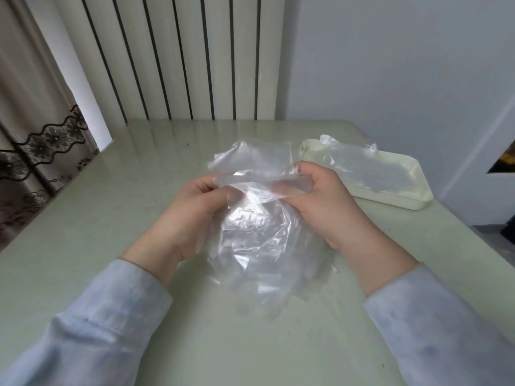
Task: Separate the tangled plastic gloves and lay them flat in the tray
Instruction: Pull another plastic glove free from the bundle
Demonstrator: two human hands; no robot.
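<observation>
A crumpled bunch of clear plastic gloves (259,235) hangs between my hands above the middle of the table. My left hand (192,210) pinches its left edge, and my right hand (326,201) grips the right edge, stretching a band of film between them. Loose glove ends trail down onto the tabletop below. A cream tray (401,200) stands at the right, beyond my right hand, with clear gloves (359,162) lying in it and spilling over its far rim.
The pale green table (111,218) runs to a white ribbed radiator (178,57) at the back. A lace-trimmed curtain (36,151) hangs past the left edge. The table's right edge drops off just beyond the tray.
</observation>
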